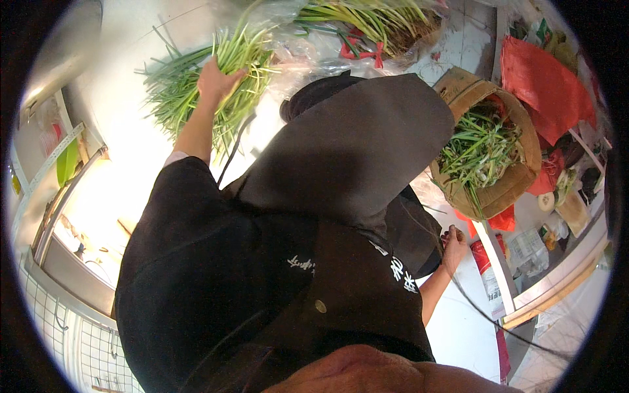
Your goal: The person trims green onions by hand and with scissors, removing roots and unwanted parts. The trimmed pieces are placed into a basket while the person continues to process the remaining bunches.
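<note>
On the white tiled floor at the upper left lies a loose heap of long green allium leaves (184, 100), with paler stalks on its right side. My left hand (216, 86) grips stalks in this heap, its thumb lying across them. My right hand (454, 243) hangs low beside my right leg, below a cardboard box (528, 142). Its fingers are curled, and whether they hold something small is unclear. Inside the box are green leaf scraps and pale trimmings (479, 147).
Another allium bundle (373, 22) with roots and a red tie (378, 55) lies on clear plastic (319, 56) at the top. A shelf frame (496, 265) with red bags (545, 78) stands right. My aproned knee (344, 142) fills the middle. A wire grid (93, 349) is lower left.
</note>
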The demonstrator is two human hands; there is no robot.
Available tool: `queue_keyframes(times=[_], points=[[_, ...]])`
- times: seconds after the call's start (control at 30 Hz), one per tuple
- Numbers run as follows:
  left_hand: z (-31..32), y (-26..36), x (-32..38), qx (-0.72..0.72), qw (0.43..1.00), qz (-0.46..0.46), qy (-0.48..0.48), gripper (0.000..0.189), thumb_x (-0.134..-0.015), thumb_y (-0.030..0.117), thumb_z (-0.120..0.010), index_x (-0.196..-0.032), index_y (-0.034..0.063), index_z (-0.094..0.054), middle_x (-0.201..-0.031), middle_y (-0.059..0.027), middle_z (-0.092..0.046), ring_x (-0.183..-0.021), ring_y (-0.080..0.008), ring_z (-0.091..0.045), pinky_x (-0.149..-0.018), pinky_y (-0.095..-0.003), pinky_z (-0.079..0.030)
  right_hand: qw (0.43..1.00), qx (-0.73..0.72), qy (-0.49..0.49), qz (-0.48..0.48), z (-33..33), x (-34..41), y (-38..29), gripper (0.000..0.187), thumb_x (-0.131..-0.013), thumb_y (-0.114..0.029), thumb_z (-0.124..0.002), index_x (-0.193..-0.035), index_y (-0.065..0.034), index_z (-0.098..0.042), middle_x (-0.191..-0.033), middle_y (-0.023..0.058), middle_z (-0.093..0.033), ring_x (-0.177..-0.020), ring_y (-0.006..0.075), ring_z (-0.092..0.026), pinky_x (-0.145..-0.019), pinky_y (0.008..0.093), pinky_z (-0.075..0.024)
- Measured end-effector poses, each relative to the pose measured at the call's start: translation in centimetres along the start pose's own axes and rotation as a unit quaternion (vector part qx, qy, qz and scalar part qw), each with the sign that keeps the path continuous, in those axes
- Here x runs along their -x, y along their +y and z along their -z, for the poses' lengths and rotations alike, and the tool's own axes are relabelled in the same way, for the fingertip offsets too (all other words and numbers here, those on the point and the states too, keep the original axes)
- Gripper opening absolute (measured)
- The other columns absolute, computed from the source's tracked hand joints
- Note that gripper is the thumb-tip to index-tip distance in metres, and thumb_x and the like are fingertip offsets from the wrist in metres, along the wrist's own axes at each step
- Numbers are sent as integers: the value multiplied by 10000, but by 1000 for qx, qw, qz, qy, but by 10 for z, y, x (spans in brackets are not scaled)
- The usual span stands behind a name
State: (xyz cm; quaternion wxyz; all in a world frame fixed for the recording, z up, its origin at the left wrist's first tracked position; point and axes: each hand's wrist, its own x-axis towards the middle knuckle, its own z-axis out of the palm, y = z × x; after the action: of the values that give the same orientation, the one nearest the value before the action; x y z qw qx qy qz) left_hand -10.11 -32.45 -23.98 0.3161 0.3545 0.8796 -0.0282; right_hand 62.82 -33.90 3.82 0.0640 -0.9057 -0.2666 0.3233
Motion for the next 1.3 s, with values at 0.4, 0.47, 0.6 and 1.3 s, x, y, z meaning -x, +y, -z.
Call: queue_keyframes(times=[0.4, 0.47, 0.6, 1.3], points=[[-39, 35, 55, -161, 986, -6, 31, 1174, -683, 481, -870, -1553, 44, -214, -1553, -188, -341, -1431, -415, -318, -1199, -530, -231, 961, 251, -37, 115, -28, 0, -41, 293, -943, -249, -662, -1023, 28, -711, -836, 100, -722, -733, 175, -657, -698, 329, -517], [-33, 23, 38, -126, 992, 3, 25, 1005, -705, 420, -859, -1495, 73, -343, -1456, -165, -445, -1328, -373, -441, -1131, -490, -356, 938, 311, -34, 151, -35, 4, -49, 295, -938, -247, -654, -1028, 26, -717, -873, 164, -737, -786, 227, -697, -736, 355, -525], [-18, -15, 16, -39, 998, 3, 54, 698, -746, 182, -779, -1382, 122, -496, -1332, -182, -519, -1180, -369, -557, -979, -445, -491, 925, 328, -40, 186, -52, 10, -62, 285, -927, -238, -660, -1006, 31, -712, -890, 222, -725, -813, 284, -714, -769, 378, -532], [4, 122, 23, 39, 891, -419, 169, 401, -764, 111, -685, -1150, 60, -592, -1080, -166, -583, -1048, -381, -554, -904, -498, -443, 928, 264, -129, 231, -118, 17, -81, 220, -937, -199, -659, -988, 10, -704, -841, 129, -724, -766, 198, -684, -744, 331, -531]])
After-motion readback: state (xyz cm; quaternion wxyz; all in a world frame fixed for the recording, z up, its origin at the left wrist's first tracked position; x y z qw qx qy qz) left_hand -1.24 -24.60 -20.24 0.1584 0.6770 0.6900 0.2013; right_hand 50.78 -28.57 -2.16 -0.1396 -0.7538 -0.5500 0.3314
